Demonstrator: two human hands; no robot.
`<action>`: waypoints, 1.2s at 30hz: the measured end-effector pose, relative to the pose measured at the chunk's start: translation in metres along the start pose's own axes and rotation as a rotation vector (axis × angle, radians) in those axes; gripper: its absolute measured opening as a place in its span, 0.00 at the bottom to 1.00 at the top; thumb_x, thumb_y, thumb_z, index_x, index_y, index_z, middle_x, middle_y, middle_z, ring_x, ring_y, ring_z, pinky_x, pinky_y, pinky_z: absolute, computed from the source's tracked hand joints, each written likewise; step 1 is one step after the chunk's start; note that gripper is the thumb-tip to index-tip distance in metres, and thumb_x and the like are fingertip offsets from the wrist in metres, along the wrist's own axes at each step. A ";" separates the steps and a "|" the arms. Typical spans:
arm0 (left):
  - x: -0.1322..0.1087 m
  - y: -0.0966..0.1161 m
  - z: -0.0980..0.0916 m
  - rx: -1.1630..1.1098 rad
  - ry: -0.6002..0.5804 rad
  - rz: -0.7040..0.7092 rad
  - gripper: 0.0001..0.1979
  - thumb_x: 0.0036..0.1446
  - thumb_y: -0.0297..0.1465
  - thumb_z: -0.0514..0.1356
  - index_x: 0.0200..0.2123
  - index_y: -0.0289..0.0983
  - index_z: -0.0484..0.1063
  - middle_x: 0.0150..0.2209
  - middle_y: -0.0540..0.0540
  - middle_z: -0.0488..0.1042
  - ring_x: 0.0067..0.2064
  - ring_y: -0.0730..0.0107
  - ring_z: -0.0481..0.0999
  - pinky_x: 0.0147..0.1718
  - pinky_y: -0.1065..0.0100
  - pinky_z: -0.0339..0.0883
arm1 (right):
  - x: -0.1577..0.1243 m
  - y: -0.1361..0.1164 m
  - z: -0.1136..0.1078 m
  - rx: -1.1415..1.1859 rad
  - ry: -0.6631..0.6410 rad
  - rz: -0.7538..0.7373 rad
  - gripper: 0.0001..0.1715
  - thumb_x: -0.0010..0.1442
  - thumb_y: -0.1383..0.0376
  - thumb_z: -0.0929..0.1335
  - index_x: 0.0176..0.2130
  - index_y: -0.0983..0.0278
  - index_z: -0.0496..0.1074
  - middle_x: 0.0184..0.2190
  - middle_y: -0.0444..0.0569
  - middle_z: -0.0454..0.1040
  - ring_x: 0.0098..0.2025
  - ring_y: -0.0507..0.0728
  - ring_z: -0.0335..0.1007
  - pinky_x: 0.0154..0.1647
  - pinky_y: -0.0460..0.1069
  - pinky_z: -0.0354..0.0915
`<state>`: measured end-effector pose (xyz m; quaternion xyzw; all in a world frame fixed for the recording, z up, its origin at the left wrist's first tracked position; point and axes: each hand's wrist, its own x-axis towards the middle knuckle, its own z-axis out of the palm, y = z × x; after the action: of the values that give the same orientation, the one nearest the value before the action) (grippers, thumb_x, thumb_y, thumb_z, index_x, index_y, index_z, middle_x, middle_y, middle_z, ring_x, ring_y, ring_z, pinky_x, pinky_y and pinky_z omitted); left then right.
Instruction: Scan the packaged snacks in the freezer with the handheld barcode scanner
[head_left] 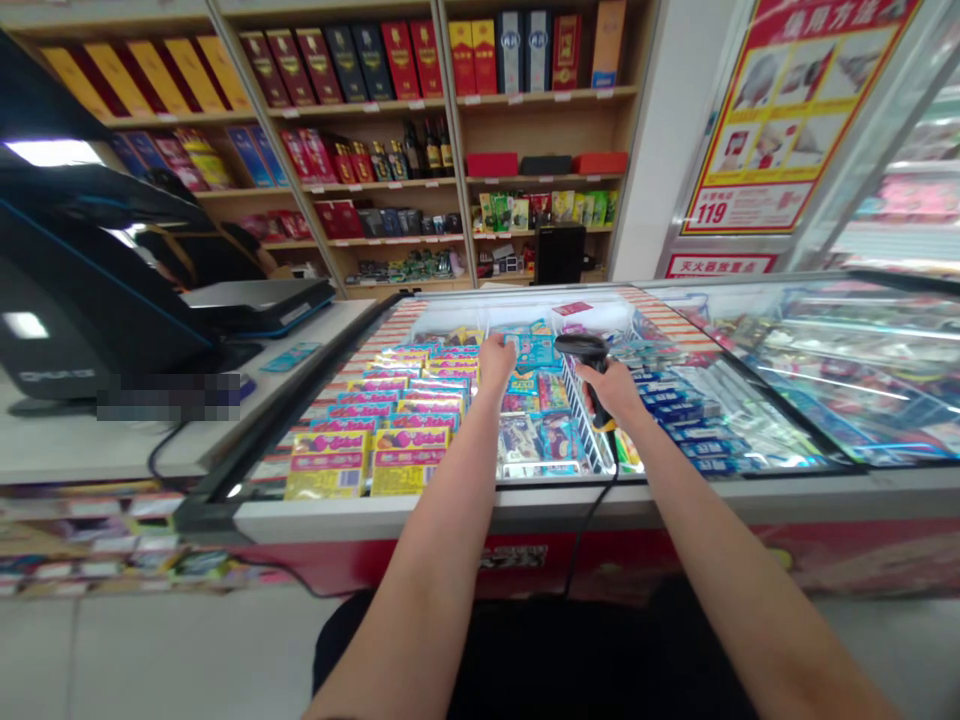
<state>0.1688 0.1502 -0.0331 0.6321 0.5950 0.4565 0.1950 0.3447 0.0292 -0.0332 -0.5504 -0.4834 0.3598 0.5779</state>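
My right hand (615, 392) is wrapped round the grip of a black barcode scanner (582, 348), with its head facing left. A black cable (592, 515) hangs from the scanner's grip over the freezer's front edge. To the left, my left hand (496, 362) is closed on the left edge of a light blue packet (536, 350). The packet is held up over the freezer, near the scanner's head. Below both hands lie several packets in a white wire basket (589, 425). Rows of yellow and pink packs (411, 450) are left of my left arm.
A chest freezer (442, 512) with a glass top spans the front. At left, a counter (315, 372) carries a black checkout machine (82, 290) and a flat scale (259, 298). Another person (199, 240) is behind it. Shelves (390, 107) with boxes and bottles line the back wall.
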 end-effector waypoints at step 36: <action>-0.034 0.014 0.010 0.543 -0.308 0.277 0.20 0.64 0.36 0.58 0.59 0.45 0.72 0.60 0.40 0.71 0.62 0.50 0.67 0.62 0.53 0.55 | -0.004 -0.002 -0.013 0.172 0.070 0.043 0.14 0.49 0.60 0.73 0.25 0.62 0.65 0.13 0.41 0.67 0.11 0.51 0.60 0.09 0.45 0.58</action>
<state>0.1898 0.1183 -0.0389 0.7974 0.5668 0.2026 0.0432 0.3557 0.0213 -0.0314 -0.5214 -0.4183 0.3930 0.6315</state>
